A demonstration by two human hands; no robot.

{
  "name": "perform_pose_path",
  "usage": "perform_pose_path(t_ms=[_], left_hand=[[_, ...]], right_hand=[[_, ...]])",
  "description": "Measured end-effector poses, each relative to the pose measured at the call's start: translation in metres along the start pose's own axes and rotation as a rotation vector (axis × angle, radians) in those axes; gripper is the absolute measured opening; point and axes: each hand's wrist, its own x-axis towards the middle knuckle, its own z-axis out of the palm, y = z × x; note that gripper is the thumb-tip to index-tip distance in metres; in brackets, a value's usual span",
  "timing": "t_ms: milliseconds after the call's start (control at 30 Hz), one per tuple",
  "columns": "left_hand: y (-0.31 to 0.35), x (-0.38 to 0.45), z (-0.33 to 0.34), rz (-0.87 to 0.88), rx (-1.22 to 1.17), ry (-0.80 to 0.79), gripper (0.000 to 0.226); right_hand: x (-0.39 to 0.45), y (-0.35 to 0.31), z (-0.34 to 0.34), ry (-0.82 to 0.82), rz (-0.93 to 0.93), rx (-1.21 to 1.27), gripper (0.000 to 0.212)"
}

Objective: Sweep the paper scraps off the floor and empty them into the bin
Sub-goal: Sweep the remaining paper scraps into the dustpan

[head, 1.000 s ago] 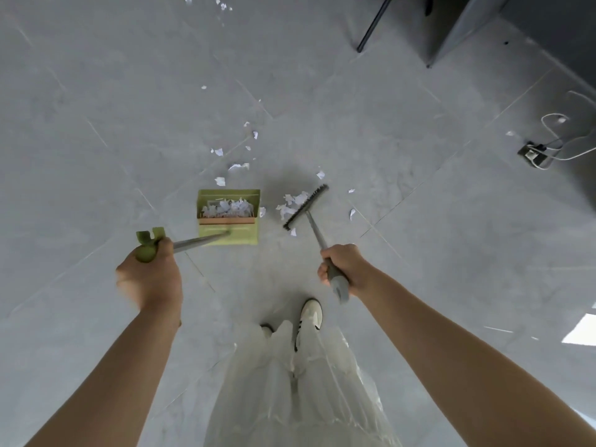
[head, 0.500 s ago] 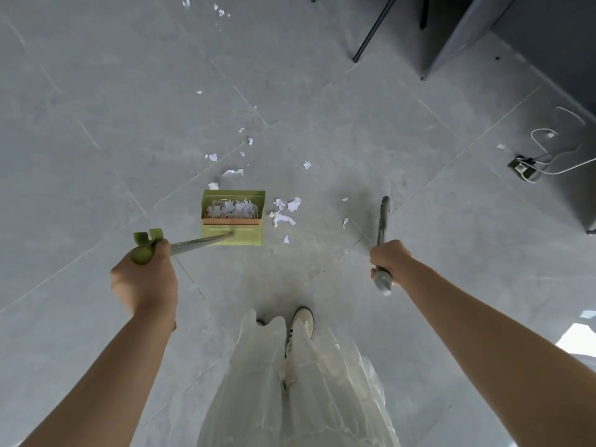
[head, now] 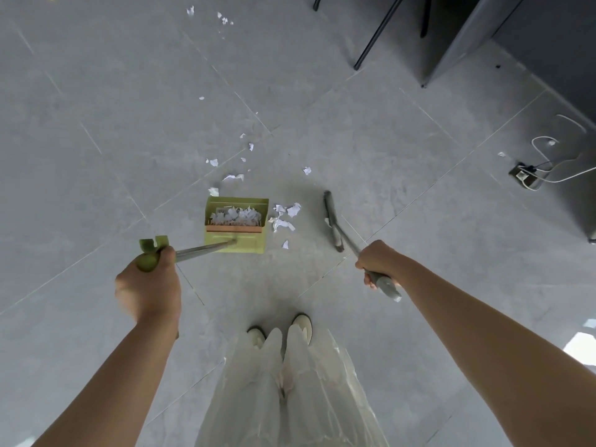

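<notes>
A green dustpan (head: 236, 243) stands on the grey tiled floor with white paper scraps (head: 237, 215) heaped inside. My left hand (head: 149, 285) grips the green end of its long metal handle. My right hand (head: 375, 261) grips the grey handle of a broom, whose dark head (head: 332, 221) rests on the floor to the right of the dustpan. A small pile of scraps (head: 283, 216) lies between dustpan and broom head. More loose scraps (head: 233, 177) are scattered beyond the dustpan, and a few scraps (head: 222, 18) lie far off at the top.
Dark furniture legs (head: 375, 37) and a grey cabinet (head: 467, 40) stand at the top right. A floor socket with white cables (head: 529, 175) lies at the right. My white skirt and shoes (head: 301, 327) are at the bottom centre. No bin is in view.
The broom swung from beside the dustpan out to the right, leaving the scrap pile next to the dustpan, then its head came back down onto the floor. The dustpan stayed put.
</notes>
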Motion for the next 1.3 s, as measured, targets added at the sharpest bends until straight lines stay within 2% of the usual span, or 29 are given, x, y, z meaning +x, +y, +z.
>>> perform_pose_path(t_ms=[200,300,433,600,733,900,1033,1300], left_hand=[[0.007,0.001,0.0,0.013,0.016,0.017,0.047],[0.012,0.003,-0.002,0.004,0.003,0.013,0.043],[0.015,0.011,-0.006,-0.002,-0.026,0.017,0.043],[0.018,0.025,-0.008,-0.008,-0.059,0.02,0.044],[0.023,0.043,-0.008,-0.022,-0.065,0.033,0.044],[0.036,0.078,-0.004,-0.013,-0.017,0.055,0.043],[0.047,0.117,-0.005,0.012,0.02,0.056,0.042],[0.068,0.204,-0.016,-0.059,-0.055,0.023,0.043]], right_hand=[[-0.019,0.005,-0.021,-0.082,0.056,0.277,0.03],[-0.028,0.008,-0.015,-0.067,0.041,0.28,0.023],[-0.027,0.015,-0.001,0.024,0.054,0.201,0.001],[-0.013,0.032,0.007,0.086,0.112,0.19,0.006],[-0.015,0.023,0.02,0.038,0.152,0.26,0.01],[-0.026,-0.03,0.054,-0.102,0.164,0.37,0.012],[-0.035,-0.097,0.087,-0.184,0.127,0.594,0.021],[-0.021,-0.226,0.129,-0.237,0.13,0.853,0.024]])
